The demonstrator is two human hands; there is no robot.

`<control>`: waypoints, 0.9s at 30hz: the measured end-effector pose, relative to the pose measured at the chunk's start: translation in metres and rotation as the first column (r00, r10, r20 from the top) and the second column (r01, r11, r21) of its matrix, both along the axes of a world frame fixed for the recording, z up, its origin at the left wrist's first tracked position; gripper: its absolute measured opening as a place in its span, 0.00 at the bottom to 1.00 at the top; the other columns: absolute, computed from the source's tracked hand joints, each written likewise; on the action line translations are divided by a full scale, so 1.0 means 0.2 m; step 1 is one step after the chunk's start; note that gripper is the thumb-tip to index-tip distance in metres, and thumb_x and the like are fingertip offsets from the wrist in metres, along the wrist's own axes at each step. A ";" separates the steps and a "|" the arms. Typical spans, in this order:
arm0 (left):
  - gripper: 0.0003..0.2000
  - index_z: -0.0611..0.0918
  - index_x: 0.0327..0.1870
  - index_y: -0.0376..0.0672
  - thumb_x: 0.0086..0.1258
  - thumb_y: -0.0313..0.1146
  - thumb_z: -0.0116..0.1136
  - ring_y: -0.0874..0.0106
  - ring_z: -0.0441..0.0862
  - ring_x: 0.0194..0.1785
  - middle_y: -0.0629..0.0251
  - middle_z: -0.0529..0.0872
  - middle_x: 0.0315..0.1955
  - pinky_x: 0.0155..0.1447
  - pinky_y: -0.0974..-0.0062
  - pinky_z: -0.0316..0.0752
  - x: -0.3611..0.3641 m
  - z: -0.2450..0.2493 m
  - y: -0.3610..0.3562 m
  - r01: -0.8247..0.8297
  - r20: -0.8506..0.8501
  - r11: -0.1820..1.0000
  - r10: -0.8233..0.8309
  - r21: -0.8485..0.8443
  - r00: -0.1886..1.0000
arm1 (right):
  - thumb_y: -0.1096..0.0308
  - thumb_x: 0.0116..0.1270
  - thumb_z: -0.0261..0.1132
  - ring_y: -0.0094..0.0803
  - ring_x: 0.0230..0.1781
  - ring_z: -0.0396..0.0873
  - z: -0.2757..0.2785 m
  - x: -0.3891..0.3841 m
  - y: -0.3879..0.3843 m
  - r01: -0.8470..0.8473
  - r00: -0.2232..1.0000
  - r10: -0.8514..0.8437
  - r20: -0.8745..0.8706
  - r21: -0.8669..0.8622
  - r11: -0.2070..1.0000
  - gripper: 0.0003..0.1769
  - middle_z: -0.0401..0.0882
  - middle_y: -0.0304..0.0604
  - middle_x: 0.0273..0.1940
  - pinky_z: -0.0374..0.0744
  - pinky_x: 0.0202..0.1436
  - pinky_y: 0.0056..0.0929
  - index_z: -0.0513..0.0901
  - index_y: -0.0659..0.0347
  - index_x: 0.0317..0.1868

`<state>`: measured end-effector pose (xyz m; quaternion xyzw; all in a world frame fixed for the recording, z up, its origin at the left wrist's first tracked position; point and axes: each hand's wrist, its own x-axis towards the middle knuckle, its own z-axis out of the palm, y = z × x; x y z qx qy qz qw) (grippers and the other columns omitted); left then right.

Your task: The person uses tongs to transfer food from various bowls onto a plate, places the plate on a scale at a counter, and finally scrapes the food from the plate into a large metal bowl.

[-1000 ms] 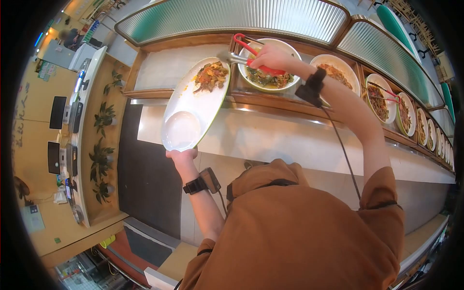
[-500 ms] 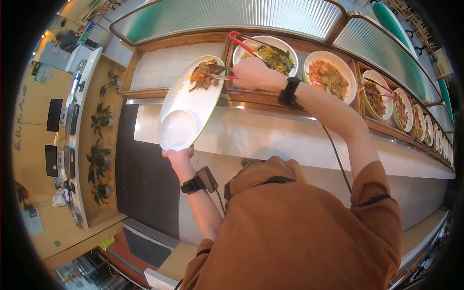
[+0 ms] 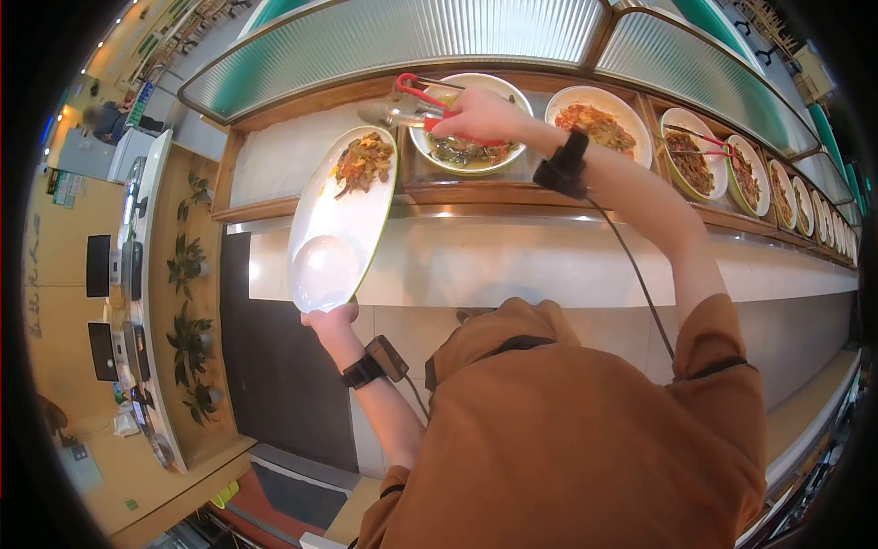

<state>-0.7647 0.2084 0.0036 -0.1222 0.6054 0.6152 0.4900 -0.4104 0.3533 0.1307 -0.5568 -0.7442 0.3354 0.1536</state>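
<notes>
My left hand [image 3: 331,317] grips the lower end of a tilted white oval plate [image 3: 320,220] with a green rim. Cooked food [image 3: 364,165] lies in its upper part, and a round hollow at the lower end holds nothing. Closed around red-handled metal tongs [image 3: 402,113], my right hand [image 3: 483,119] is over a round dish of leafy greens [image 3: 471,152]. The tongs' metal ends point left, above the plate's top edge, and are blurred. A second red handle [image 3: 409,84] rests at the dish's upper left rim.
More filled dishes [image 3: 602,128] line the wooden-framed counter [image 3: 439,194] to the right, some with red tongs. Ribbed glass screens [image 3: 412,46] stand behind. Potted plants [image 3: 187,256] and small screens are at the left. A person [image 3: 110,121] is at the far upper left.
My right hand has moved up and right with the tongs, away from the food on the plate. The plate has shifted slightly left and down in view.
</notes>
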 end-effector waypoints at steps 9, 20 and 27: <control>0.21 0.80 0.54 0.45 0.74 0.43 0.35 0.65 0.81 0.54 0.66 0.82 0.53 0.56 0.66 0.80 0.14 0.22 -0.03 -0.291 0.250 0.956 0.275 0.031 0.929 | 0.54 0.58 0.69 0.24 0.11 0.70 -0.11 0.41 0.04 0.231 0.921 -0.328 -0.207 -0.388 0.892 0.20 0.75 0.40 0.17 0.66 0.12 0.22 0.80 0.65 0.24; 0.23 0.81 0.52 0.47 0.75 0.45 0.30 0.62 0.81 0.54 0.65 0.83 0.51 0.53 0.63 0.81 0.16 0.23 -0.02 -0.302 0.236 0.953 0.293 0.002 0.926 | 0.51 0.64 0.64 0.22 0.16 0.72 -0.20 0.44 -0.06 0.149 0.899 -0.391 -0.195 -0.704 0.695 0.17 0.74 0.35 0.20 0.69 0.17 0.20 0.78 0.58 0.32; 0.22 0.81 0.51 0.45 0.75 0.44 0.32 0.62 0.81 0.54 0.64 0.83 0.51 0.53 0.63 0.81 0.14 0.19 -0.02 -0.333 0.242 0.943 0.320 0.013 0.916 | 0.55 0.64 0.65 0.21 0.17 0.73 -0.29 0.44 -0.03 0.125 0.868 -0.448 -0.213 -0.780 0.613 0.14 0.75 0.33 0.21 0.71 0.18 0.18 0.77 0.57 0.30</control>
